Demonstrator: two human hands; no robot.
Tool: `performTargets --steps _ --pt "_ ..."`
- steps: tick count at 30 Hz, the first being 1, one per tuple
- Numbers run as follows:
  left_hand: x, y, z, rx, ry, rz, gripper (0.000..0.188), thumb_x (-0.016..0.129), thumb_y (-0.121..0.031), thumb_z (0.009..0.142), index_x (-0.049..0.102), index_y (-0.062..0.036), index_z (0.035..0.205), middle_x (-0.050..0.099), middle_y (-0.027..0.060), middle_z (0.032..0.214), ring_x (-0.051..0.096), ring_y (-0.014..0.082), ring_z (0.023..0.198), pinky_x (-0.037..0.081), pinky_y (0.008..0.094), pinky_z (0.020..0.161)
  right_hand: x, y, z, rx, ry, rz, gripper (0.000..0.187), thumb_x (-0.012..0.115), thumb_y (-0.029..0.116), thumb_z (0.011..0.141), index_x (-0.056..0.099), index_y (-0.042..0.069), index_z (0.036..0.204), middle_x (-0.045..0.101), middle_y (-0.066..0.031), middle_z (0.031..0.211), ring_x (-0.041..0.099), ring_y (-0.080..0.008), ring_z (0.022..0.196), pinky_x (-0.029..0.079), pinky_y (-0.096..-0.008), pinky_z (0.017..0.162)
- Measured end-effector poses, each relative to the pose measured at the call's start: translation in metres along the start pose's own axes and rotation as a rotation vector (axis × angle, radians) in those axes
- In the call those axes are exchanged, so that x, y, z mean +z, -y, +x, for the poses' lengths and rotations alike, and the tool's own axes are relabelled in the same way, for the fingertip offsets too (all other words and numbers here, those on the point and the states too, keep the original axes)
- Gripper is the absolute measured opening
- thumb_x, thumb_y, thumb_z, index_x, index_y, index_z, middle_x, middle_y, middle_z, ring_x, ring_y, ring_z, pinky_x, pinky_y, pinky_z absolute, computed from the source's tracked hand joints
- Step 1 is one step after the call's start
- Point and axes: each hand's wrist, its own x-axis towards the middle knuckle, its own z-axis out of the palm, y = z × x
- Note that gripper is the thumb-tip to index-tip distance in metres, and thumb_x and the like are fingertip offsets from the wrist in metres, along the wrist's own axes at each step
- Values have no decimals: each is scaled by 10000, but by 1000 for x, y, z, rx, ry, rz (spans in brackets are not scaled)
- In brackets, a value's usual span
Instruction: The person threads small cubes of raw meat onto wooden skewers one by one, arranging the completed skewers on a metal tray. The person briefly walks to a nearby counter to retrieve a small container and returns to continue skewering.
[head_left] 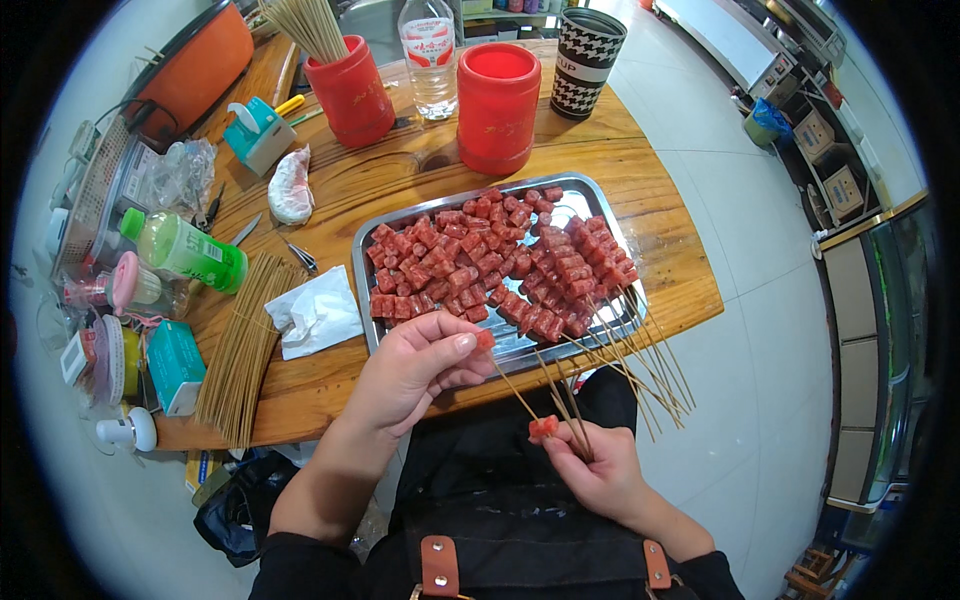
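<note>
Red, sausage-like chunks [425, 265] lie heaped in a shiny metal tray [574, 203] on a wooden surface [655, 235] as a person in a black apron [500, 500] works with two bare hands. The left hand [410, 365], just off the tray's near edge, pinches a single red piece [485, 341] between thumb and forefinger. Lower and to the right, the right hand [605, 465] is clamped on several thin skewers [557, 385], with a second red piece [543, 428] at its thumb and fingertips. One skewer slants up toward the left hand; whether its tip touches the piece there cannot be told. Threaded skewers [580, 265] lie stacked at the tray's right side, their bare ends jutting over the near rim.

Left of the tray, a crumpled white tissue [315, 312] rests beside a bundle of bare sticks [240, 350]. A green-labelled bottle [200, 252] lies tilted farther left, above a teal box [175, 368]. Behind the tray stand a red holder [350, 95] full of upright sticks, a clear bottle [430, 65], a red canister [498, 115] and a black-and-white patterned cup [585, 65]. Pale floor tiles [740, 220] stretch away at right.
</note>
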Motion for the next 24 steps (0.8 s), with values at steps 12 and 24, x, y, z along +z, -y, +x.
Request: performTargets --steps 12,24 --pt "24 5 1 276 147 834 130 636 -123 878 612 -4 924 646 65 946 597 120 824 474 268 742 2 -4 2 -21 -71 43 119 563 44 901 660 -9 945 541 35 605 435 -7 537 359 -189 494" --pt "7 -18 27 426 -318 856 199 684 -101 829 578 -27 981 636 72 928 635 185 821 527 288 713 2 -3 1 22 -82 89 119 576 58 901 657 -4 961 524 21 592 430 -25 517 353 -197 492"
